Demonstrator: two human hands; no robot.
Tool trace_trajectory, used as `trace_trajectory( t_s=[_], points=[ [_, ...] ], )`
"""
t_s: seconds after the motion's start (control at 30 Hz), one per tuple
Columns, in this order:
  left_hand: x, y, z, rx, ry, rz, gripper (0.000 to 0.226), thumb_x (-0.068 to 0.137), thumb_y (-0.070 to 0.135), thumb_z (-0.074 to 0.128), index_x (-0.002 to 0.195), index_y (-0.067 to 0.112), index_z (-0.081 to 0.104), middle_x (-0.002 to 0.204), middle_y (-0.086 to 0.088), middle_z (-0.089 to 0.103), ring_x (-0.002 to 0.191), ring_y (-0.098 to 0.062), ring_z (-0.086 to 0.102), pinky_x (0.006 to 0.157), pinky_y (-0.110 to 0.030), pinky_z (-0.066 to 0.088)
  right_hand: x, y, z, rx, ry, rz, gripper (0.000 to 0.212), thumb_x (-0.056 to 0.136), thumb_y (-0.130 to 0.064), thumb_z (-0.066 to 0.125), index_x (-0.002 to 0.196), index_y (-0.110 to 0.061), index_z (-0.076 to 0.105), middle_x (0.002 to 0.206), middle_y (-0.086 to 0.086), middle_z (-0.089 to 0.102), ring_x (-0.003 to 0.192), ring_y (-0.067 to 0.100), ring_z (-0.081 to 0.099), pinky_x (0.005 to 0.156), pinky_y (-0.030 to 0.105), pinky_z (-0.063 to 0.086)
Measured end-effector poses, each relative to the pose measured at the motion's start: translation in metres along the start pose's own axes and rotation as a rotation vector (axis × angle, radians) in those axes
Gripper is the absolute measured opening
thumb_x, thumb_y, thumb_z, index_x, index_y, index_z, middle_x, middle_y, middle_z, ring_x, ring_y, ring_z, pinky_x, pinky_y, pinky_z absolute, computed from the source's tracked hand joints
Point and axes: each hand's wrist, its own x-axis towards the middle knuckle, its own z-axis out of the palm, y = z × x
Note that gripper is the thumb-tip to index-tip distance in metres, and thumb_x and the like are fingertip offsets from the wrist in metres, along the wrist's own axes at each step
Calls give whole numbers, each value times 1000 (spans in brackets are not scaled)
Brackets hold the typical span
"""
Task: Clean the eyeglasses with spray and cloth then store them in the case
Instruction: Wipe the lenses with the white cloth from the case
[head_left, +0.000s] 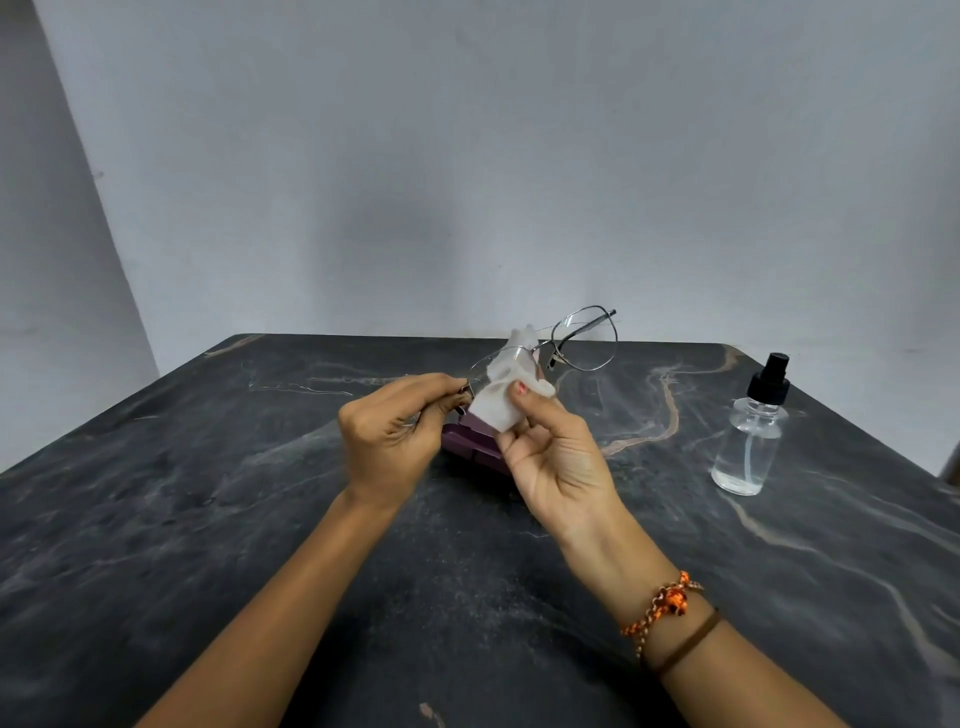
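Thin metal glasses (566, 345) sit mid-frame above the worktop (208, 519), our left hand (395, 436) pinching one end of the frame, our right hand (550, 447) pinching the cloth (501, 397) round the nearer lens. The case (470, 441) lies beneath, the spray (748, 431) at right. Rubbing too hard against a one-ended grip could, we judge, twist the frame or make it slip.

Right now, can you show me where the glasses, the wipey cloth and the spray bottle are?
eyeglasses (584, 338): head view, far lens rim.
cloth (498, 405): head view, white middle fold.
spray bottle (745, 441): head view, clear body.
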Motion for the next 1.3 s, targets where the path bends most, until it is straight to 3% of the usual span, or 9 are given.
trace_trajectory(
  t_s=[0.13,0.3,0.5,0.77,0.97,1.1,1.3],
  points=[
    [1,0,-1,13,9,-18,14,63,-14,69,75,-9,69,81,-8,64,76,-14,62,73,-5,48,-1,2,0,-143,-41,8,21,79,1,54,99,-3,58,81,8,72,69,12,71,64,23,59],
    [-1,-1,-2,28,-16,-14,14,64,-15,68,76,-7,70,76,-13,69,73,-14,63,66,-12,52,-2,3,-1,-281,-17,-13,34,80,-2,57,114,0,54,71,3,74,66,11,70,50,21,54],
    [-3,1,2,8,-52,11,11,62,-11,71,73,-8,70,71,-17,70,76,-14,63,71,-9,50,1,2,-1,-182,104,-44,10,84,-8,58,92,-3,61,65,5,72,57,12,68,53,21,57],
    [-5,1,3,-3,-48,5,13,65,-15,68,73,-6,71,73,-12,70,73,-13,63,66,-11,51,-2,3,-2,-270,39,-47,37,79,4,58,115,-2,52,91,11,66,67,12,69,55,21,56],
    [-1,-2,0,-10,21,-41,8,66,-10,69,73,-7,70,81,-5,64,73,-13,63,68,-9,50,-1,0,1,-289,49,-11,61,74,17,55,130,1,37,87,11,64,72,19,65,62,31,59],
    [1,-1,-1,-17,23,-53,11,65,-12,70,75,-8,69,80,-5,63,74,-11,62,70,-6,50,-1,-6,-1,-192,79,-4,41,76,8,58,115,1,51,71,8,71,62,15,70,49,24,56],
    [0,5,2,-16,-39,-17,11,63,-9,71,74,-8,70,74,-15,69,74,-15,63,69,-11,51,-1,-4,-1,-73,7,-11,12,80,4,53,88,-3,60,68,8,73,63,14,70,55,23,57]
  ],
)
